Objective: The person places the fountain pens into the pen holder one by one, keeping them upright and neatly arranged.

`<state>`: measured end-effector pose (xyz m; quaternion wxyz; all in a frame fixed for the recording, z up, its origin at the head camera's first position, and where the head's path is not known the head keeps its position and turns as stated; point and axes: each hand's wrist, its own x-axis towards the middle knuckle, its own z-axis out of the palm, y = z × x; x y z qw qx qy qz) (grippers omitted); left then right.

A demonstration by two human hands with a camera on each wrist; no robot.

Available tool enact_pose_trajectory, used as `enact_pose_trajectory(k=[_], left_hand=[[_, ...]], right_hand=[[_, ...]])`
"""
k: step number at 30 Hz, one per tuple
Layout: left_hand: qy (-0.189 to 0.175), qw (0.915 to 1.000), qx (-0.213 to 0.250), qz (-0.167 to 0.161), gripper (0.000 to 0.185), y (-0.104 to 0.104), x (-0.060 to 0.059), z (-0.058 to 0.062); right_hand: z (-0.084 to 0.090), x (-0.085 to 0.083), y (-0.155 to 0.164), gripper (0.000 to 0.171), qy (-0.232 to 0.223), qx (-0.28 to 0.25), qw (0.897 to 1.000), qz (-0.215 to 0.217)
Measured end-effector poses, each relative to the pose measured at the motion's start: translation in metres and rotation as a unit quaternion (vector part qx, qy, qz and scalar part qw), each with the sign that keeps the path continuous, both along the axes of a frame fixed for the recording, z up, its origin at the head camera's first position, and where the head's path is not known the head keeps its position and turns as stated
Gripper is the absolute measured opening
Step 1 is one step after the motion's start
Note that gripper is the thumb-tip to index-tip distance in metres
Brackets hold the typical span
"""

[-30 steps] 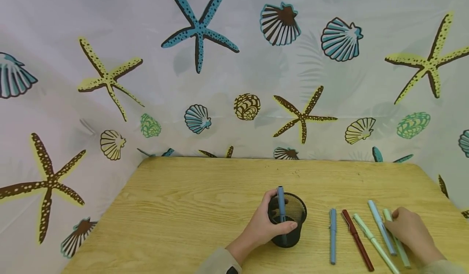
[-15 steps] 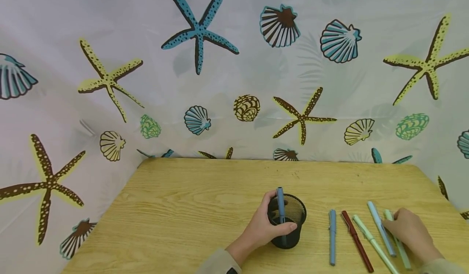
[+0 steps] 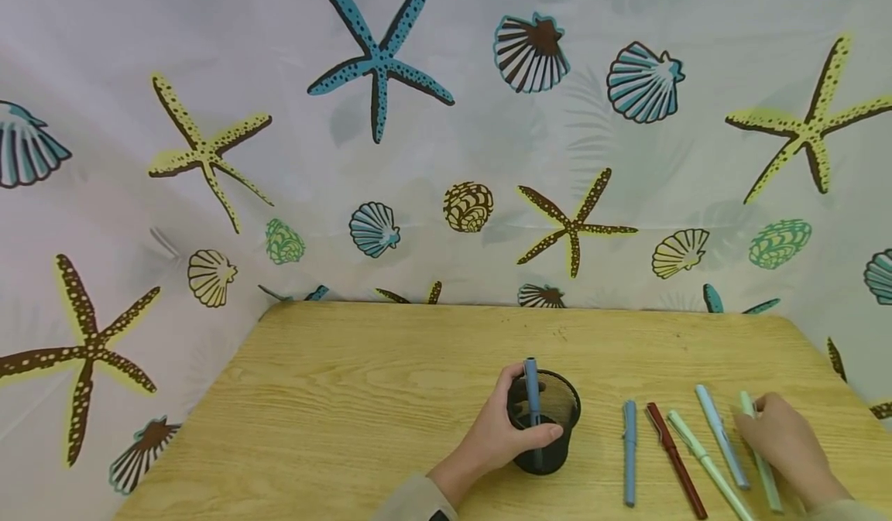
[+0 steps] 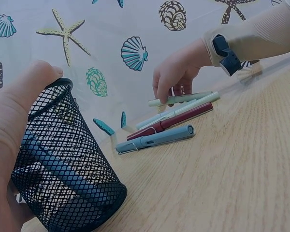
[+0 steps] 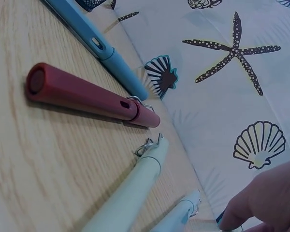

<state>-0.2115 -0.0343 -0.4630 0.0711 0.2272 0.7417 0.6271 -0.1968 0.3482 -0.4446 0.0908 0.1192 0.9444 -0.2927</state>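
My left hand (image 3: 488, 432) grips a black mesh pen cup (image 3: 560, 451), its thumb along the near side. A blue pen (image 3: 533, 385) stands inside the cup, leaning on its wall; the mesh shows the pen in the left wrist view. At the right, my right hand (image 3: 783, 442) pinches a pale green pen (image 3: 765, 478) near its upper end. In the left wrist view this green pen (image 4: 195, 97) looks slightly raised at the fingertips. Only part of the right hand (image 5: 273, 200) enters the right wrist view, where its pen is hidden.
Between the cup and my right hand lie a blue pen (image 3: 630, 453), a dark red pen (image 3: 676, 459), another pale green pen (image 3: 709, 463) and a light blue pen (image 3: 722, 436). Behind the wooden table (image 3: 348, 397) hangs a cloth (image 3: 432, 149) printed with shells and starfish.
The pale green pen in my right hand has shifted a little to the right, widening the gap to the light blue pen. My left hand and the cup stay in place.
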Motion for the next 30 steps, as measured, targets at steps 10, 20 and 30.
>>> enact_pose_trajectory(k=[10, 20, 30], left_hand=[[-0.005, 1.0000, 0.002, 0.001, 0.071, 0.000, 0.001, 0.001], [-0.011, 0.9996, 0.024, -0.010, 0.072, 0.001, -0.002, -0.003], [-0.014, 0.9997, 0.017, -0.005, 0.073, 0.001, -0.001, -0.002]], right_hand=[[0.009, 0.003, -0.001, 0.061, 0.027, -0.007, 1.000, -0.012], [0.015, 0.004, -0.005, 0.059, 0.093, -0.025, 0.995, -0.017], [0.021, 0.007, -0.014, 0.059, 0.162, -0.029, 0.985, -0.045]])
